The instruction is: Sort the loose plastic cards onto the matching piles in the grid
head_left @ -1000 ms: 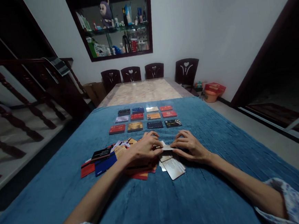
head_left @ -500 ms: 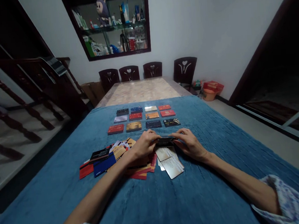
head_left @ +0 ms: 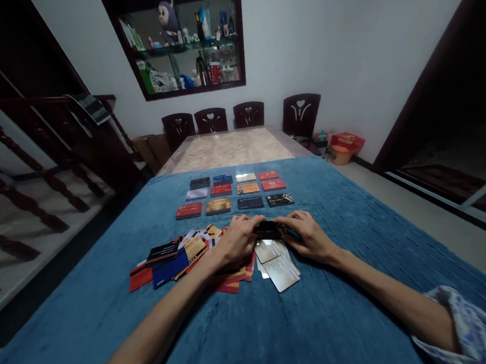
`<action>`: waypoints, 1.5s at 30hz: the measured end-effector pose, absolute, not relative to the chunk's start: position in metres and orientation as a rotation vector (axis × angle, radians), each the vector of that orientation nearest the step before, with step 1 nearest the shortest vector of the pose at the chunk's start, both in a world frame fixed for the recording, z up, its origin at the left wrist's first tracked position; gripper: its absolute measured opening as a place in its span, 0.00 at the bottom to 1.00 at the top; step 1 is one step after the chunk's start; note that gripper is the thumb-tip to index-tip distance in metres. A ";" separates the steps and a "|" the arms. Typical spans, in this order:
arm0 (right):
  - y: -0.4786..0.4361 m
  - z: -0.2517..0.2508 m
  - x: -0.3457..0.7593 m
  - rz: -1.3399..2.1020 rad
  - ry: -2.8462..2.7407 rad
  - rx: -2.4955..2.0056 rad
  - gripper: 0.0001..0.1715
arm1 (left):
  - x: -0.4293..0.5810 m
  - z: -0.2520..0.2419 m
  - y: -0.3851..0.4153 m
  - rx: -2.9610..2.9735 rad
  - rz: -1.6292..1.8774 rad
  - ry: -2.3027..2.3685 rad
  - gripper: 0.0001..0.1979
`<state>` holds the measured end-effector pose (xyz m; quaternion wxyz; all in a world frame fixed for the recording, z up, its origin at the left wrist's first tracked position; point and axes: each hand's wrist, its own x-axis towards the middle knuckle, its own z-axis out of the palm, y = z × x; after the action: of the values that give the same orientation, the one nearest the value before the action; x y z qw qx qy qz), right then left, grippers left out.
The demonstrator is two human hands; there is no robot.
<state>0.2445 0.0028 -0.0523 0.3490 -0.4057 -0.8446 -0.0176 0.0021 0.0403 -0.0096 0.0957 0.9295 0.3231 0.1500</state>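
Head view of a table draped in a blue cloth (head_left: 254, 327). The left hand (head_left: 239, 238) and the right hand (head_left: 310, 235) meet near the middle of the cloth, and both close on a single dark card (head_left: 267, 230): each hand pinches one short end between its curled fingers, so the card is held just above the cloth between them. Directly below and toward the viewer lie several pale cards (head_left: 280, 270), overlapping and fanned slightly, face markings too small to read. To the left, partly under the left forearm, is a loose pile of cards (head_left: 177, 257) in red, blue, black and orange, spread untidily. Beyond the hands, twelve cards form a grid (head_left: 233, 193) of three rows by four, each lying flat and apart from its neighbours. Past the cloth's far edge the bare marble tabletop (head_left: 232, 148) shows, with four dark chairs (head_left: 210, 120) behind it against the wall. A glass-shelved wall cabinet (head_left: 185, 40) hangs above; a wooden stair railing (head_left: 33, 142) stands at left.
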 end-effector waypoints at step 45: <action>0.003 -0.042 0.246 -0.433 -2.237 -1.191 0.31 | 0.012 0.002 0.025 2.926 0.466 1.149 0.26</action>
<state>0.2458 0.0031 -0.0420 0.2816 -0.4445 -0.8348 -0.1618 0.0116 0.0255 0.0017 -0.0180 0.9206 0.3614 0.1466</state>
